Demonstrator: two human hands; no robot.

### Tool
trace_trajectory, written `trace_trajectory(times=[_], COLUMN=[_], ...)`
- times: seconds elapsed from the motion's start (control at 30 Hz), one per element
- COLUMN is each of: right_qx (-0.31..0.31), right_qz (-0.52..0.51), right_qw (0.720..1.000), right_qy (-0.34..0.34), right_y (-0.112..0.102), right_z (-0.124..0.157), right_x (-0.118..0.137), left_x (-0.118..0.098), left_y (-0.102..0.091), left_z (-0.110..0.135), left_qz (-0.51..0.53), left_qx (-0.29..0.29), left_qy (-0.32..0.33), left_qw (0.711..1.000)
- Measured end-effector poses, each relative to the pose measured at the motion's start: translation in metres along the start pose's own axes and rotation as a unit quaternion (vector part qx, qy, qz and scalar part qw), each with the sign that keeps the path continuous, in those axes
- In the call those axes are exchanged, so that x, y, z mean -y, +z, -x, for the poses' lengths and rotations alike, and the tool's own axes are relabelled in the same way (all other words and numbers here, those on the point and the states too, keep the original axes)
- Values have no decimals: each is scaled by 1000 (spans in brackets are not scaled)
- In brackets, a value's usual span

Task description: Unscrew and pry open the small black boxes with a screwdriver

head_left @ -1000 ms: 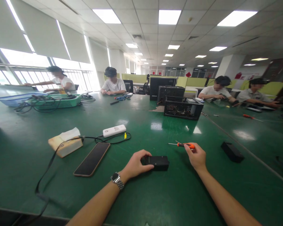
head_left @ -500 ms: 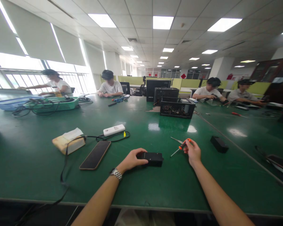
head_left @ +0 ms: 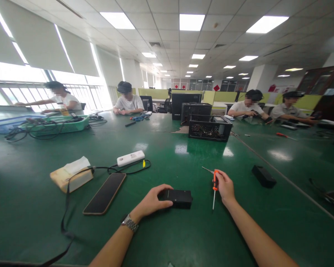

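Note:
My left hand [head_left: 151, 202] is closed around the left end of a small black box [head_left: 178, 198] that lies flat on the green table [head_left: 183, 237]. My right hand [head_left: 225, 186] grips an orange-handled screwdriver [head_left: 215, 185] with its shaft pointing down toward the table, just right of the box. A thin metal pin or second tool [head_left: 207, 170] lies on the table right behind the screwdriver. A watch sits on my left wrist.
A phone [head_left: 105, 193] lies face up to the left, with a white power bank [head_left: 130, 158], a black cable and a tissue pack [head_left: 72, 175] behind it. Another small black box [head_left: 264, 176] lies right. A black computer case [head_left: 210, 128] and baskets [head_left: 54, 125] stand farther back. Several people sit at the far side.
My right hand has turned the screwdriver from lying sideways to pointing tip down. My left hand stays on the black box. The camera view has shifted slightly.

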State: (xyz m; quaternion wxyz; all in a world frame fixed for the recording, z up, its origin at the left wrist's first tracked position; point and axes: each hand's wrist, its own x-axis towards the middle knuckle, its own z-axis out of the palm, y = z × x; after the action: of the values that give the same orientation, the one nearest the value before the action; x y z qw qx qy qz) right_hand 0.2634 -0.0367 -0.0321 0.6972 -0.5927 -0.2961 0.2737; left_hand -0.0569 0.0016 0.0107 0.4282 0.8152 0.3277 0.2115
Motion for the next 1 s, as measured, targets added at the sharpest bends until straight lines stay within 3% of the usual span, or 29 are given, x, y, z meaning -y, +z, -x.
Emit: trace_trajectory(times=[0.43,0.67,0.77,0.87,1.0], right_qx=[41,66,78,73,58], right_qz=[18,-16,-46,-81,-114], right_qw=[997,994,992,991,989], right_qy=[70,84,89,84,80], right_y=[1,4,7,10,12], right_z=[8,8,6,4,3], right_x=[6,3,6,9,9], left_x=[11,7,-6,-17,-17], left_y=[-3,1,4,12,22], left_z=[4,-2,-18,-36,-42], left_qz=[43,-10,-61,-100,-127], left_qx=[-6,-19,34,70,56], left_qy=[-47,-85,-52,34,115], left_qw=[998,996,996,992,984])
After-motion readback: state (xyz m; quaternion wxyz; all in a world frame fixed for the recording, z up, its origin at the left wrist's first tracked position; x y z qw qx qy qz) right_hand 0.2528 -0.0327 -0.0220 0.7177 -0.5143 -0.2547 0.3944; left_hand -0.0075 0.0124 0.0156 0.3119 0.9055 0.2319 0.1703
